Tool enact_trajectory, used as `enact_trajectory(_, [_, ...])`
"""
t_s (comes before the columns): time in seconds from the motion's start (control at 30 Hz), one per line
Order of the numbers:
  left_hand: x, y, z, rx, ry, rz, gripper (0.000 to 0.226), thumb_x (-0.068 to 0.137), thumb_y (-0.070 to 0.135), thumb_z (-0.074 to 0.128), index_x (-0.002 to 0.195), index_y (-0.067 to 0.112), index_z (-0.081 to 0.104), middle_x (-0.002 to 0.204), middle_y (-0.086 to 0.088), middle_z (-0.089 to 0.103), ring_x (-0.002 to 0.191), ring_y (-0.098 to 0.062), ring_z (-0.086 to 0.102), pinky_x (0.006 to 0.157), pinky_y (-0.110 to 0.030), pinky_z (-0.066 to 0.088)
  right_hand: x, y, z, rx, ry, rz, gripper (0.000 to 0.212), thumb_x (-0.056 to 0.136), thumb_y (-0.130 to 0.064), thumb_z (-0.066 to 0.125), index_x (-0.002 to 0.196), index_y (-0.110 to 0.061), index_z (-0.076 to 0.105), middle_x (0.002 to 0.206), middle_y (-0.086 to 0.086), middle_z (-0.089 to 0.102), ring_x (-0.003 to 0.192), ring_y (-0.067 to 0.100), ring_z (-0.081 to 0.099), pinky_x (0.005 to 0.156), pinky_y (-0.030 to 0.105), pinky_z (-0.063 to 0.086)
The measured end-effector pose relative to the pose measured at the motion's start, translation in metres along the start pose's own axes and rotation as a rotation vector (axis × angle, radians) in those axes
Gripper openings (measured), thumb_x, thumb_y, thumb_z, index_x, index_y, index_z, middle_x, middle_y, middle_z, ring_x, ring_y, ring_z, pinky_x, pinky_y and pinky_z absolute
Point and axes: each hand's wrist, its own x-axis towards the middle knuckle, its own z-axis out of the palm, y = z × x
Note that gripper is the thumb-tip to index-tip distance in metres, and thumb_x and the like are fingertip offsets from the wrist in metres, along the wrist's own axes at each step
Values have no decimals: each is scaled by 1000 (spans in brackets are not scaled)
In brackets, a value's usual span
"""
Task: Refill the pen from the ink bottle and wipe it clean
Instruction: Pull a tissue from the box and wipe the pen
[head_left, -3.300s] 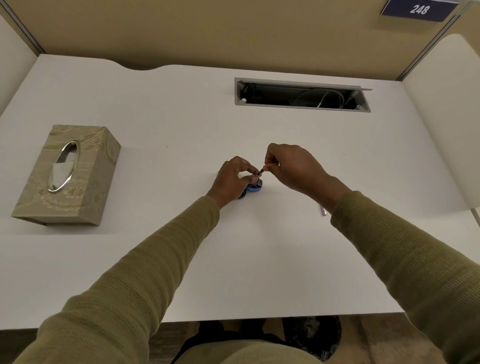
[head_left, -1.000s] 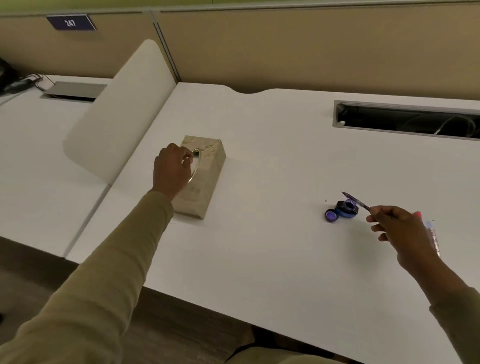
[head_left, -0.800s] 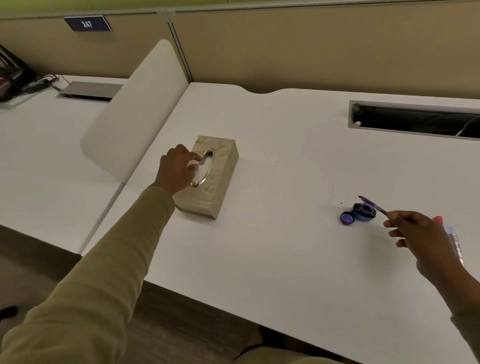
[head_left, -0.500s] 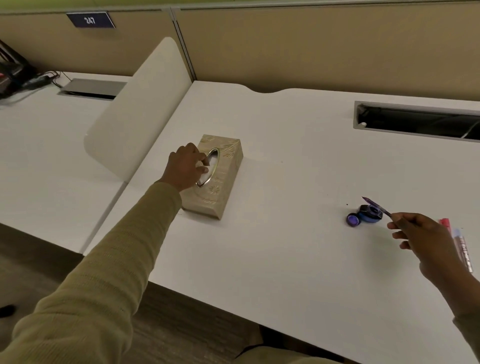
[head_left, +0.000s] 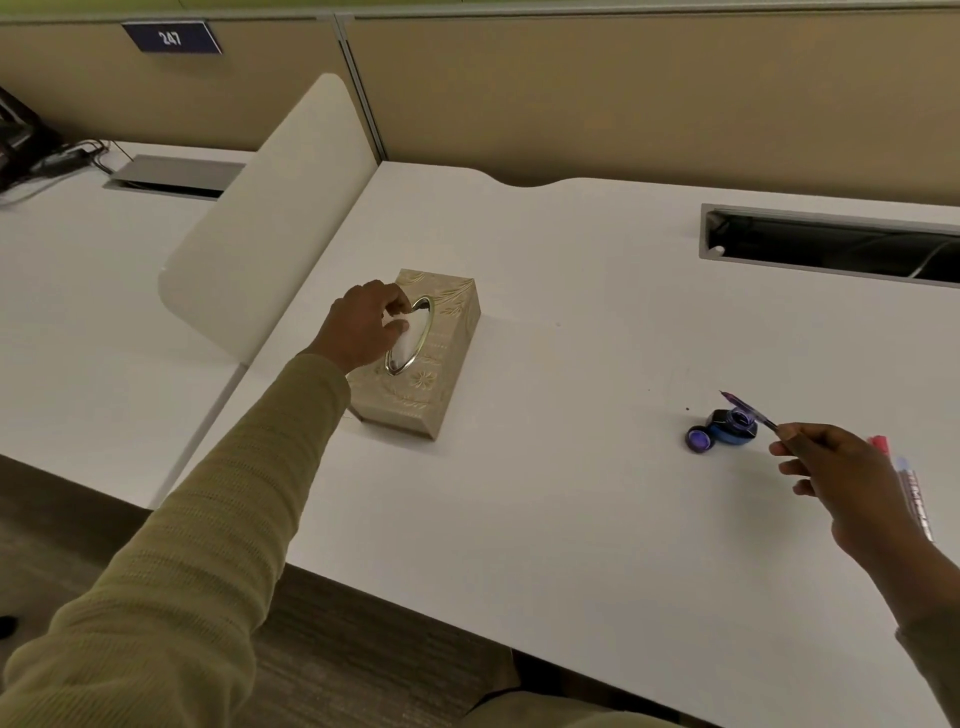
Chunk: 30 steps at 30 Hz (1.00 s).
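Observation:
My right hand (head_left: 852, 488) pinches the thin purple pen (head_left: 748, 410) and holds it slanted just above the open blue ink bottle (head_left: 732, 427) on the white desk (head_left: 571, 493). The bottle's round purple cap (head_left: 698, 439) lies beside it on the left. Far to the left, my left hand (head_left: 366, 325) is over the beige tissue box (head_left: 431, 364), with thumb and fingers pinching the white tissue (head_left: 410, 335) in its oval metal-rimmed slot.
Behind my right hand on the desk lie a pink-tipped pen part (head_left: 880, 444) and a clear barrel (head_left: 914, 499). A cable slot (head_left: 831, 244) is set in the desk at the back right. A white divider (head_left: 270, 218) stands left of the tissue box.
My left hand left the ink bottle, reached the tissue box and closed its fingers on the tissue. My right hand lifted the pen out of the bottle and holds it just above.

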Motion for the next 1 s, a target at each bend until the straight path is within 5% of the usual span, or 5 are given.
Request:
enact_trajectory(0.57, [5, 19, 8, 260, 50, 196, 25, 81, 28, 77, 103, 19, 71, 98, -5, 59, 94, -28, 57, 80, -38, 36, 0, 2, -5, 0, 8, -10, 9, 97, -21, 61, 99, -16, 69, 90, 8, 72, 73, 21, 60, 61, 31, 46])
enact_trajectory(1.0, [20, 27, 16, 414, -57, 59, 26, 90, 14, 65, 114, 6, 68, 111, -18, 69, 103, -36, 61, 88, -43, 44, 0, 3, -5, -7, 11, -17, 8, 98, -21, 61, 96, -19, 68, 89, 8, 72, 75, 23, 61, 62, 31, 46])
